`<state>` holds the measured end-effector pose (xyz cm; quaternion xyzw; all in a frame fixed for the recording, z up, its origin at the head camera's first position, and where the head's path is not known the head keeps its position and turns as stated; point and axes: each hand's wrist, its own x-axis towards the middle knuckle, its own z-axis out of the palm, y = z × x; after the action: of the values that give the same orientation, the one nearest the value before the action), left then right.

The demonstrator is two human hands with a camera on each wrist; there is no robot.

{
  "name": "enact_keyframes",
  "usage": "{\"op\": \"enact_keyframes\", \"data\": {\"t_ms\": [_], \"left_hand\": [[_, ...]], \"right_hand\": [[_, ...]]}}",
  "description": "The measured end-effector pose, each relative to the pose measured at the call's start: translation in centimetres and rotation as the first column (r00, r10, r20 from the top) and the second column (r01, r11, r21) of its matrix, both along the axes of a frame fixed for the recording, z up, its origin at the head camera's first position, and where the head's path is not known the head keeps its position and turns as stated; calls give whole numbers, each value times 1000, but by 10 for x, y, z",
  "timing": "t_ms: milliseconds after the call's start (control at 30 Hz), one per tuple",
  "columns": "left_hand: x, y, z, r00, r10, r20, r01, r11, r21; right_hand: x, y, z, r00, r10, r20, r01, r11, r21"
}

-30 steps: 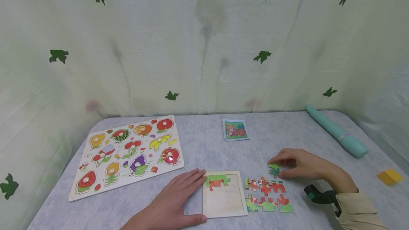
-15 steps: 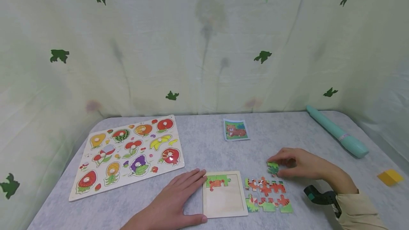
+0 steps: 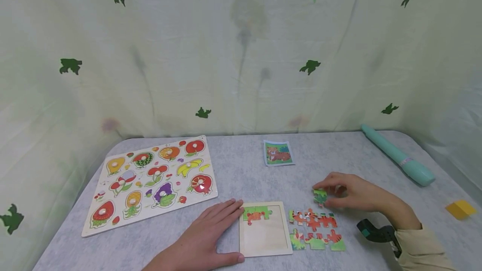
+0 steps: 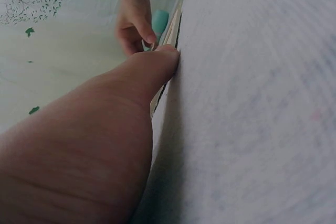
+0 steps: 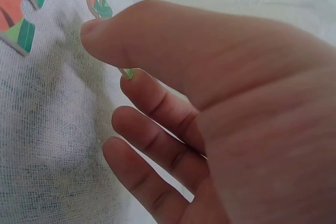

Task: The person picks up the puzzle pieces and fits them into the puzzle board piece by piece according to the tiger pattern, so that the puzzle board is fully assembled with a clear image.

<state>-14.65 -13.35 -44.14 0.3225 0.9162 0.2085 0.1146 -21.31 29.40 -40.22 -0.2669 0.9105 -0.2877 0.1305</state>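
Note:
My left hand lies with its fingers straight along the left side of a small wooden puzzle tray; its fingertips touch the frame. Joined green and orange pieces fill the tray's upper left corner. Just above the loose pieces, my right hand pinches a green jigsaw piece between thumb and fingers. In the right wrist view the thumb covers most of that jigsaw piece. Right of the tray lie two rows of tiger-patterned pieces, an upper row and a lower row.
A fruit knob puzzle board lies at the left. Behind the tray is a small picture card. A teal tapered tube lies at the back right, and a yellow block sits near the right edge.
My right hand has shifted slightly left and away from me with the green jigsaw piece in its pinch. The left hand and the tray have stayed in place.

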Motion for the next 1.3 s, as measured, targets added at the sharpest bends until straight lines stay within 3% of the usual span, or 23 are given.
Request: {"op": "enact_keyframes", "data": {"t_ms": [667,1300], "left_hand": [[-1,-1,0,1000,-20,-7,20,1000,7],[0,-1,1,999,-21,-26,21,1000,13]], "right_hand": [[2,-10,5,1000,25,-12,-26,999,-33],[9,-31,8,996,39,-83,-43,998,-44]]}}
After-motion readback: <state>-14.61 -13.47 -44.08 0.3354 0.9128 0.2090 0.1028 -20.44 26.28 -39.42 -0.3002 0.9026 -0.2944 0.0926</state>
